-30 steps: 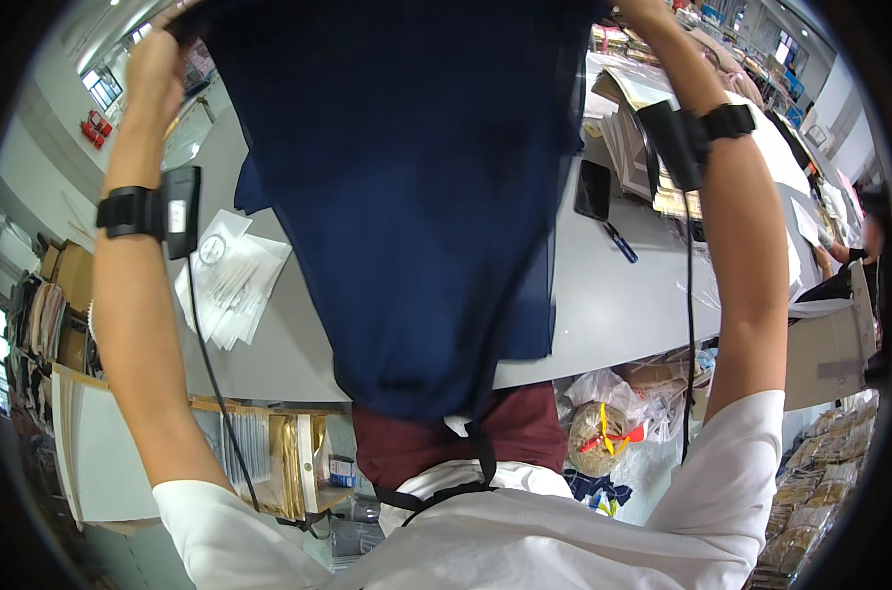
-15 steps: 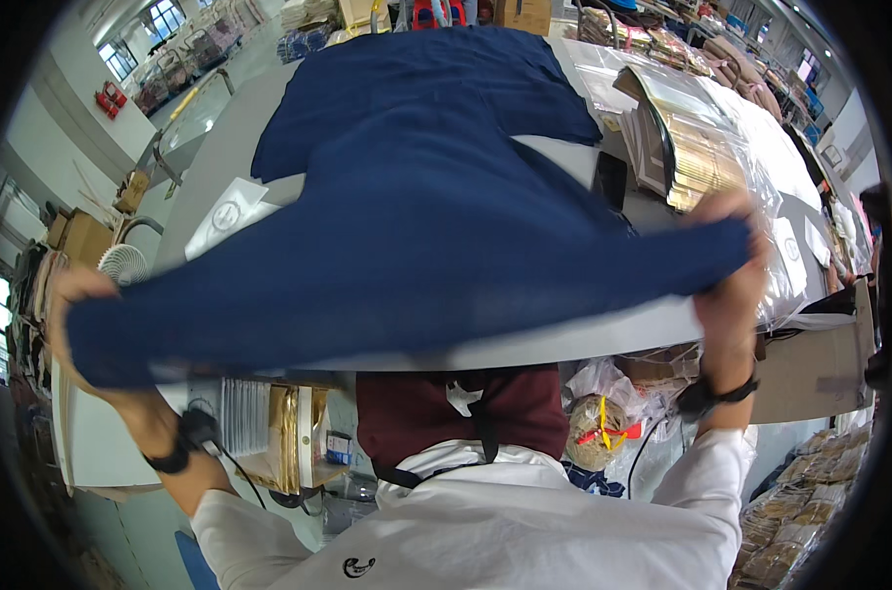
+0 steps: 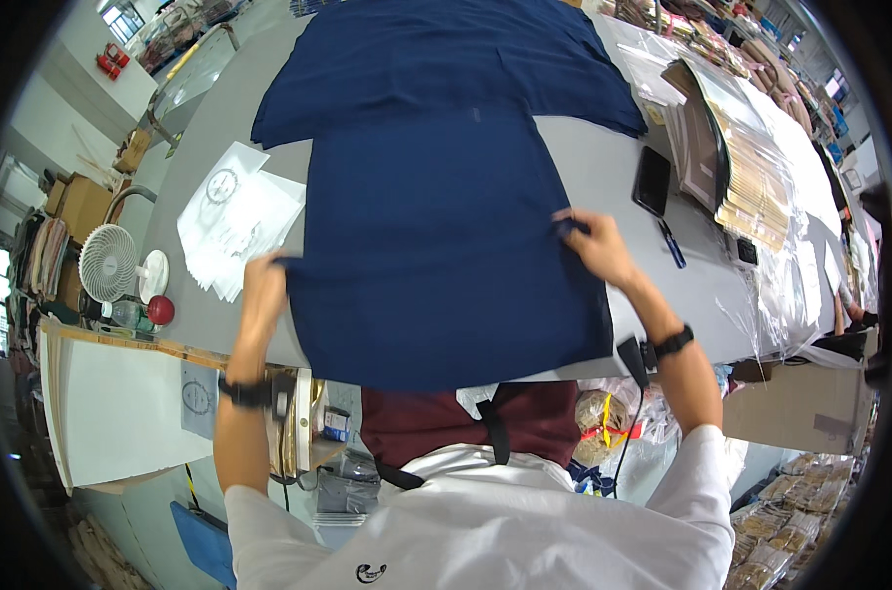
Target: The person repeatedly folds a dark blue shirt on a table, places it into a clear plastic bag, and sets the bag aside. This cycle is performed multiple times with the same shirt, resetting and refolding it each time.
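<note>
A navy blue garment [image 3: 426,187] lies spread on the grey table [image 3: 603,177], wide at the far end and narrower toward me. Its near edge hangs slightly over the table's front. My left hand [image 3: 265,285] pinches the garment's left side, fingers closed on the cloth. On the opposite side, my right hand [image 3: 595,246] grips a small bunch of the right edge between thumb and fingers. Both hands are at about the same distance from me.
White printed sheets [image 3: 235,211] lie left of the garment, with a small white fan [image 3: 110,264] beyond the left edge. On the right are a black phone [image 3: 652,181], a pen [image 3: 671,244] and a stack of plastic-wrapped card folders [image 3: 736,157]. A cardboard box [image 3: 790,403] stands below.
The garment's near part, stretched wide and raised before, has come down onto the table. Both hands moved inward, closer together, and now hold its sides.
</note>
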A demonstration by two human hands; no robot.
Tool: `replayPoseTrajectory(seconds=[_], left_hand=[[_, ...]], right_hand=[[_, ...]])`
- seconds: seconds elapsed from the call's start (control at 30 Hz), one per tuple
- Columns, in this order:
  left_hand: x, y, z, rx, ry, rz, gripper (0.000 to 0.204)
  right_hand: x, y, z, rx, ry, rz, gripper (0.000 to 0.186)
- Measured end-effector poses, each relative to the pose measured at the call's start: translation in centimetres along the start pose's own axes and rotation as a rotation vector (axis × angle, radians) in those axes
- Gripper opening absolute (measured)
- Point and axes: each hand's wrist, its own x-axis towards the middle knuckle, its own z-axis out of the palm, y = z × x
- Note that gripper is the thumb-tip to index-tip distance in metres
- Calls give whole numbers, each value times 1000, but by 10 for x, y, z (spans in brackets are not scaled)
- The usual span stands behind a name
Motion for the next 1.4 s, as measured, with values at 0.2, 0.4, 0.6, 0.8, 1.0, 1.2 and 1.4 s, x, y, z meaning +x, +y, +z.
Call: replayPoseTrajectory(seconds=[0.2,0.4,0.6,0.8,1.0,1.2,1.4], left_hand=[[134,37,25,-67,10,45,44],[70,-19,22,363,168,558,32],[-29,-59,-4,436,-100,821,34],[-32,-77,5,348,69,856,27],[-75,-86,-5,361,259,983,7],[-131,-80,-30,178,90,741,9],[-41,-39,-22,257,161,665,12]], right_hand=[[146,0,0,-251,334,-158,34],[74,7,-15,-381,176,-312,31],[-61,16,-10,-415,-52,-257,36],[-71,41,9,-437,111,-373,30],[-108,31,4,-331,146,-414,15],[-125,1,-17,-198,95,-239,18],[-6,-9,-20,-230,62,-298,8]])
